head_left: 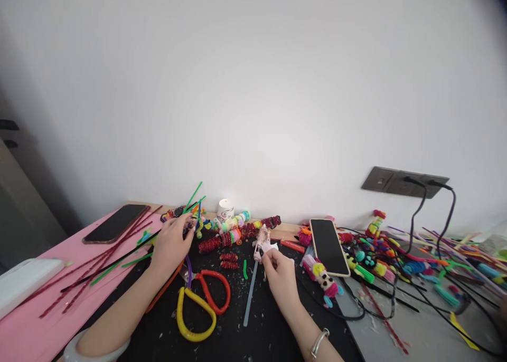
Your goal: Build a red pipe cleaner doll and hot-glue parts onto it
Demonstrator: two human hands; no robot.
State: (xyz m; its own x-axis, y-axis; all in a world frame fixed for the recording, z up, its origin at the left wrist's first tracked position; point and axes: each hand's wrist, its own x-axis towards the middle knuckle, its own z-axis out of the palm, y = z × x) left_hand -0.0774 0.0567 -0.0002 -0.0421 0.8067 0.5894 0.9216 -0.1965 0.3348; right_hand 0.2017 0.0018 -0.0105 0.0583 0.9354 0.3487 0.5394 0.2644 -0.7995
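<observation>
Nearest on the table (368,325), a pair of scissors (204,293) with one yellow and one red loop lies on a black mat (273,322), its handles toward the near edge and its blades partly hidden by the left arm. Just right of it a bluish glue stick (250,294) slants away to a pale, smeared tool (261,240) — by its look a glue gun, though the hand covers part of it. There the right hand (283,277) pinches a small dark piece (260,254) between thumb and forefinger, at the near end of that tool. The left hand (171,246) is farther left, curled down over coloured stems (193,197); its fingertips are hidden, so whether it grips one cannot be told. Between the hands lie short red tinsel rolls (228,262) and a green snippet (245,269). For good work here, the right hand would do best to keep its pinch light and the fingertips away from the smeared end, which may be hot — and the left could draw out a single stem without dragging the others. To the right, a striped fuzzy figure (322,277) lies near a phone (329,246). Farther back, long wrapped rolls (216,241) lie in front of a white cup-like roll (225,209) near the wall.
</observation>
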